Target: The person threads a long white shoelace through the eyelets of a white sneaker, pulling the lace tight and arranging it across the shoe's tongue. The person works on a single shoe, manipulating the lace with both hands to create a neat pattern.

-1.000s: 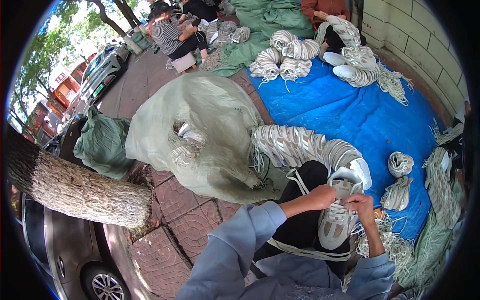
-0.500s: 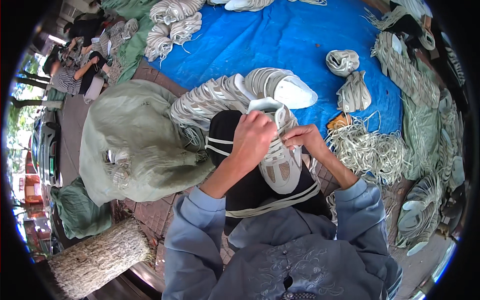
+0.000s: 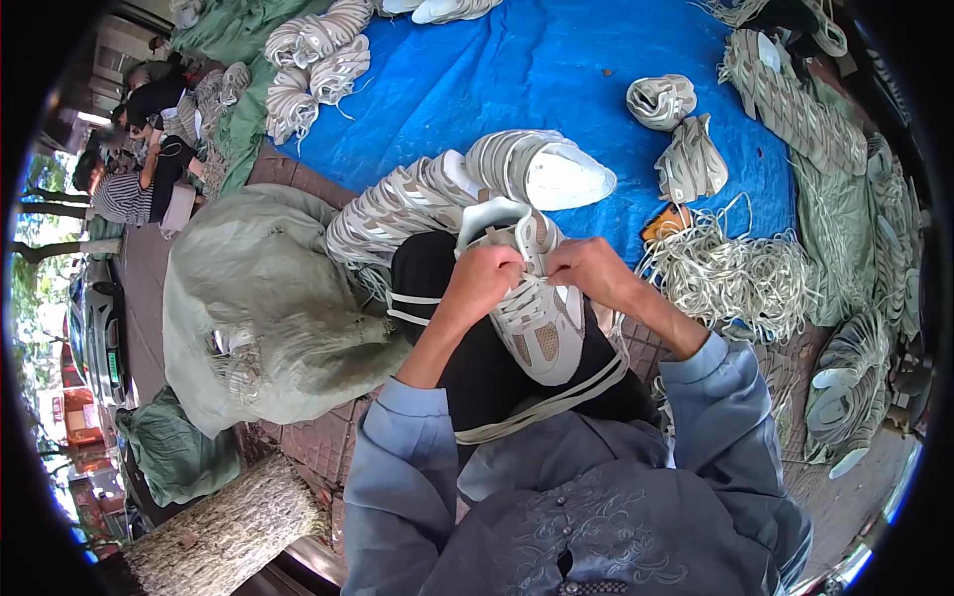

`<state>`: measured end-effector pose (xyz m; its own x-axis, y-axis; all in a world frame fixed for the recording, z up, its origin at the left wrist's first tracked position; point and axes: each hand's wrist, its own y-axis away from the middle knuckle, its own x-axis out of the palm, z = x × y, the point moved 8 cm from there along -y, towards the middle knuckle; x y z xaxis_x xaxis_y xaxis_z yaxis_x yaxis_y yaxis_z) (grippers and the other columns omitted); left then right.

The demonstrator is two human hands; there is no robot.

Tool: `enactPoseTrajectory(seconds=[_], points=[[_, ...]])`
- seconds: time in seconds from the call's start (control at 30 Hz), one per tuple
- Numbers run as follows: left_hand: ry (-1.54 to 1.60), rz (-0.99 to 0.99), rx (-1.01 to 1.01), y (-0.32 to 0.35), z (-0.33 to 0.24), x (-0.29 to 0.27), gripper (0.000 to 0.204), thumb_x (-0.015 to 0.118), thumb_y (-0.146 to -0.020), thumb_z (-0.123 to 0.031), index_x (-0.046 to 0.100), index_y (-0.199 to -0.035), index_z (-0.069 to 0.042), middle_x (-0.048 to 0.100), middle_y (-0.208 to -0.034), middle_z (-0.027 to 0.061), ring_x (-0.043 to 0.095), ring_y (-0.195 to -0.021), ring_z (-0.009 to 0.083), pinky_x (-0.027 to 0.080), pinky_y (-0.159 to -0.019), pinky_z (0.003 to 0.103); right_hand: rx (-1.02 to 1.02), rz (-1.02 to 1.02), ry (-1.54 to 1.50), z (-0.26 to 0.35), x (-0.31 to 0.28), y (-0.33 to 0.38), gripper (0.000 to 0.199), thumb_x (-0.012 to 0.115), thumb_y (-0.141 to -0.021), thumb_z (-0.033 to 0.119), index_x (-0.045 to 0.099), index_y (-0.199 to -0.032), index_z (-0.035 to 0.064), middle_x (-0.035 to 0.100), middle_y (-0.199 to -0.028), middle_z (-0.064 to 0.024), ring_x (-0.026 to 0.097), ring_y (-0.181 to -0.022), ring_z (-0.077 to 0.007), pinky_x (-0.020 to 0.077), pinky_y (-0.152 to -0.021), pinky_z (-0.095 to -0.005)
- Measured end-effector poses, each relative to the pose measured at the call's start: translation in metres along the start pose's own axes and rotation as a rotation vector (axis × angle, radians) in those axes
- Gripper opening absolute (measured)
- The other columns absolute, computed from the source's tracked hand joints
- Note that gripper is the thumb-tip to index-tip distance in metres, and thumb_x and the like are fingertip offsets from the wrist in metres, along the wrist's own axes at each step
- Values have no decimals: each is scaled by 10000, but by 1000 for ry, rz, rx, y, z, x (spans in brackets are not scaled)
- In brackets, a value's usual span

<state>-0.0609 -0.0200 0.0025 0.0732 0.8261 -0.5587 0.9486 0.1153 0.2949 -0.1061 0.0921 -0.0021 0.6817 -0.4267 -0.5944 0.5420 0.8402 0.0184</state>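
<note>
Beige shoe (image 3: 545, 336) lies between left hand (image 3: 484, 278) and right (image 3: 593, 270).

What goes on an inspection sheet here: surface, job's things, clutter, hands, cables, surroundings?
Surface: blue tarp; reddish paving beside it
Job's things: beige-and-white shoe on the lap, toe toward the body; laces across its front
Clutter: lace pile at right; shoe row beyond the lap; pale sack at left
Hands: left hand and right hand both pinching at the laces
Cables: nothing seen
Surroundings: tree trunk, car, seated people at left
</note>
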Motion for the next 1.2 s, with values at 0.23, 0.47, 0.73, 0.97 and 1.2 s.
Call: enactPoseTrajectory(seconds=[0.23,0.47,0.73,0.97,1.2], points=[[-51,12,-7,-7,1,4,136,525,-731,-108,618,-738,-10,570,-591,44,513,-533,105,396,-518,250,-136,-182,289,13,-8,-5,52,563,-671,79,590,-668,36,571,-673,-126,578,-597,-295,470,-548,-365],[-149,-132,83,-4,-6,5,108,544,-716,-105,617,-731,-28,576,-609,110,563,-581,228,427,-547,323,-234,-89,684,37,11,-12,81,534,-662,95,528,-646,16,544,-656,-124,589,-575,-261,469,-465,-356],[-177,-290,170,6,-8,4,70,534,-719,-91,597,-718,-63,584,-679,136,582,-632,308,455,-573,371,-317,-294,323,38,-10,-1,35,564,-607,41,555,-616,9,551,-614,-104,567,-513,-198,439,-433,-294],[-269,-24,168,-28,0,16,90,552,-625,-104,626,-596,-61,576,-616,170,587,-592,313,455,-557,398,-135,-225,-57,-3,-3,-14,149,661,-569,-30,563,-664,27,530,-623,-95,538,-554,-205,427,-519,-290],[-203,324,-37,-37,11,29,108,526,-630,-49,613,-581,-8,566,-498,69,550,-406,155,433,-377,289,108,-153,-322,-22,2,-18,123,663,-603,-55,580,-660,17,568,-623,-32,518,-570,-75,414,-530,-219]])
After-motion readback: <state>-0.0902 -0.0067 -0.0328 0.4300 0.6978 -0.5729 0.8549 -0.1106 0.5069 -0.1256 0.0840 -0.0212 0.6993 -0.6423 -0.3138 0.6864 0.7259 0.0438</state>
